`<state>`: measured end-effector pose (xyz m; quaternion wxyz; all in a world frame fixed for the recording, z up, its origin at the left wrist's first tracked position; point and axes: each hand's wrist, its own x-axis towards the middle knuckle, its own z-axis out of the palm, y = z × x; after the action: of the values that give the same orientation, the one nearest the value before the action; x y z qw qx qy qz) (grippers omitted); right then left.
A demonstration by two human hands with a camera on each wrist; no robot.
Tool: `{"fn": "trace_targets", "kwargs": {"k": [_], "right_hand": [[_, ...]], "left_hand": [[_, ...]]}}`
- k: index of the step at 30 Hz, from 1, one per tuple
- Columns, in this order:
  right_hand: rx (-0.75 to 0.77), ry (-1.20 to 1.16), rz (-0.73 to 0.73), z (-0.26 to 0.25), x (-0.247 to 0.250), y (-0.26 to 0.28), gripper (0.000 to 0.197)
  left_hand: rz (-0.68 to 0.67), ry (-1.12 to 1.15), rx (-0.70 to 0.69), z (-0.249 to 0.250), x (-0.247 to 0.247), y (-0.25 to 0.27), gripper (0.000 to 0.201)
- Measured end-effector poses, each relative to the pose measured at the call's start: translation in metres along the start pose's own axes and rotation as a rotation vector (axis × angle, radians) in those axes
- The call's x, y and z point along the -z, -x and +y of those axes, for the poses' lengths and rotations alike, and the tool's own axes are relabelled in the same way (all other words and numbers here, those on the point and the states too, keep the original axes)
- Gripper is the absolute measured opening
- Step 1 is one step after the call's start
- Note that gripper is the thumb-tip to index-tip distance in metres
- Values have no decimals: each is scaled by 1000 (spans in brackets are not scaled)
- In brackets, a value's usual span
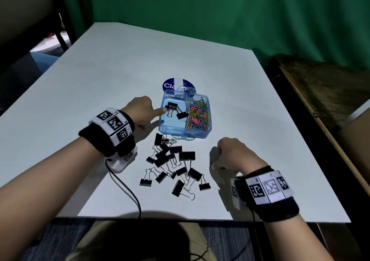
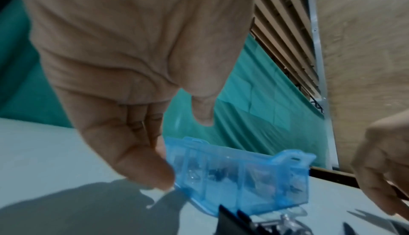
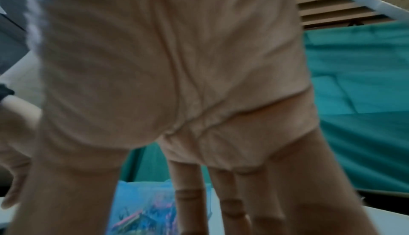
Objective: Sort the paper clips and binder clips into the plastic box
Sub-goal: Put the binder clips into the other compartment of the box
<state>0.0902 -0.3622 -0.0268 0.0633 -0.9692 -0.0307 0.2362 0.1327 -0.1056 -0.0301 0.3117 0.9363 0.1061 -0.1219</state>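
From the head view I see the box (image 1: pixel 180 132), blue and see-through, standing near the centre of the white table (image 1: pixel 120 70), its lid (image 1: pixel 178 84) lying open flat at the box's 12 o'clock with a round dark label on it. The box has two compartments. The right one holds a heap of coloured paper clips (image 1: pixel 199 114). The left one holds two black binder clips (image 1: pixel 172 106), one near the left wall, the other against the divider. My left hand (image 1: pixel 140 108) sits at 9 o'clock of the box, the forefinger stretched out over the left wall with its tip touching the nearer binder clip; I cannot tell whether the thumb closes on that clip, since the left wrist view shows only relaxed fingers (image 2: pixel 137 160) beside the box wall (image 2: pixel 243 177) and nothing clamped between them. The loose pile (image 1: pixel 176 164) of black binder clips lies on the table at 6 o'clock of the box, the nearest ones just beside its front wall, the rest spread toward me. My right hand (image 1: pixel 234 154) rests at 3 o'clock of that pile, knuckles up, fingers turned down toward the table; the right wrist view shows the fingers (image 3: pixel 232 203) hanging fairly straight, blurred, with nothing seen in them, and the paper clip compartment (image 3: pixel 141 217) beyond them. Both wrists carry black bands with marker tags.
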Motion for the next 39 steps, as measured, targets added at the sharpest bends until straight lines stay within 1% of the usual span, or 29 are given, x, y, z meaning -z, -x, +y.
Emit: {"fn": "trace_targets", "kwargs": {"k": [1, 2, 4, 5, 7, 9, 10, 11, 13, 15, 17, 19, 20, 23, 25, 27, 29, 32, 33, 35, 37, 39], "right_hand": [[-4, 5, -19, 0, -2, 0, 31], [4, 16, -14, 0, -4, -2, 28], [53, 63, 25, -5, -6, -5, 18], [86, 93, 40, -9, -7, -5, 14], [151, 160, 50, -17, -7, -5, 9], [195, 212, 72, -22, -8, -6, 13], [211, 216, 89, -24, -9, -6, 11], [233, 210, 110, -25, -9, -7, 7], [257, 168, 116, -27, -9, -9, 7], [244, 106, 86, -27, -8, -10, 9], [228, 58, 50, -25, -6, -10, 18], [241, 25, 27, -23, -6, -9, 18], [249, 8, 17, -23, -6, -8, 17], [264, -9, 16, -22, -9, -10, 16], [264, 0, 22, -21, -10, -12, 18], [265, 20, 10, -22, -9, -12, 15], [274, 35, 9, -23, -7, -11, 13], [294, 24, 20, -28, -3, -8, 16], [302, 9, 7, -30, -1, -7, 18], [298, -70, -42, -31, 5, -3, 21], [307, -181, -59, -33, 15, -1, 21], [345, -288, -7, -37, 27, -2, 14]], "left_hand": [[-37, -23, -14, -2, 0, 3, 59], [-97, -40, -23, -4, 0, 5, 54], [-219, -58, -16, -8, -1, 10, 50], [-258, -59, -17, -10, -3, 12, 50], [-284, -47, -34, -14, -8, 15, 50], [-259, -51, -60, -13, -14, 15, 45], [-240, -55, -70, -13, -17, 16, 41], [-222, -60, -77, -12, -18, 17, 38], [-205, -71, -88, -12, -20, 18, 33], [-198, -84, -98, -14, -20, 18, 33], [-172, -86, -95, -16, -18, 18, 35], [-149, -86, -101, -19, -16, 18, 34], [-154, -87, -107, -20, -13, 19, 33], [-224, -72, -121, -20, -1, 20, 29], [-219, -51, -128, -15, 14, 21, 26], [-172, 49, -140, -7, 28, 21, 27], [-86, 155, -180, 4, 35, 19, 26], [48, 195, -231, 19, 33, 15, 30], [66, 192, -224, 22, 31, 13, 35], [55, 119, -176, 22, 28, 13, 44], [15, -4, -132, 17, 27, 15, 44], [-55, -91, -120, 13, 23, 22, 39]]}}
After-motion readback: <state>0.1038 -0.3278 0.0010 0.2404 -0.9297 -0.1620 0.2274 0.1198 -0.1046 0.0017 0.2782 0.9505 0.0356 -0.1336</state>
